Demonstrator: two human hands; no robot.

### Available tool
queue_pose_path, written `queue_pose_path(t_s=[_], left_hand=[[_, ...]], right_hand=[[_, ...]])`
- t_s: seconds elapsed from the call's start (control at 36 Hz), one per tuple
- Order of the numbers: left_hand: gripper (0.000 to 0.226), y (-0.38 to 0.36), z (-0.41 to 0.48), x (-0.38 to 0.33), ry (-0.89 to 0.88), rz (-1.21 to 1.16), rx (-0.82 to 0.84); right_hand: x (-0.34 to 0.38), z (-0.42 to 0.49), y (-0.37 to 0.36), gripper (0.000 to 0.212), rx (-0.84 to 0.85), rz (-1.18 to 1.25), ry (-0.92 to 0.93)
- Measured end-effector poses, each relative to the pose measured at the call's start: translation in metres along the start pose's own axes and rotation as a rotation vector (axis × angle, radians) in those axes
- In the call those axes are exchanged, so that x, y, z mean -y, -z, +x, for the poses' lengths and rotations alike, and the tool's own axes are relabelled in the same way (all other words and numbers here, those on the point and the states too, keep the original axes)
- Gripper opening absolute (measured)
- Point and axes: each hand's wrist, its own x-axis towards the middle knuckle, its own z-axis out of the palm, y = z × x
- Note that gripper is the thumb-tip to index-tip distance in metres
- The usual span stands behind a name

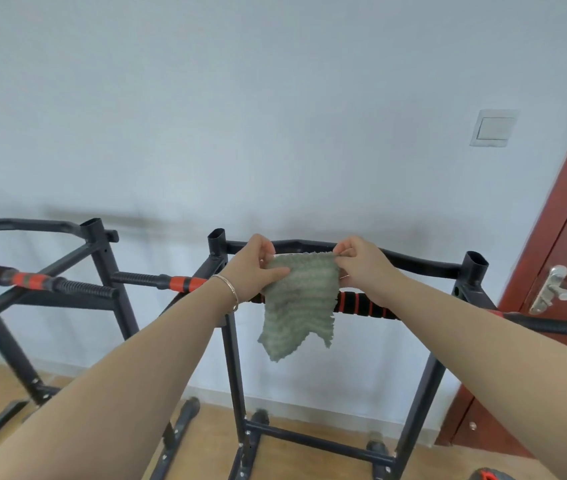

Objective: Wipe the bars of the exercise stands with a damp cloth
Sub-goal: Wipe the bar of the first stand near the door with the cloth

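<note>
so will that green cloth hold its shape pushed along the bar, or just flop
Probably flops: the green cloth hangs limp below where the left hand and right hand pinch its top edge. Likely light, as fingertip pinches seem to carry it. Its nubby weave may drag on the black top bar.

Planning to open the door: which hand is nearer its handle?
Right. The right hand pinches the cloth nearest the door handle; the left hand grips its opposite corner, farther away.
</note>
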Motion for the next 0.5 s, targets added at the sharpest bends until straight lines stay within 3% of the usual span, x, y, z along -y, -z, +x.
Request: queue_pose_path(t_s=[0.33,0.44,0.5], left_hand=[[0.034,0.021,0.049,0.026,-0.09,0.4,-0.185],[0.046,0.008,0.055,0.044,-0.118,1.036,-0.224],[0.041,-0.005,0.051,0.045,-0.309,1.094,-0.255]], right_hand=[[-0.01,0.039,-0.025,0.008,-0.05,-0.13,0.079],[-0.019,0.036,-0.022,0.024,0.024,-0.438,0.133],[-0.023,0.031,-0.016,0.035,0.062,-0.67,0.134]])
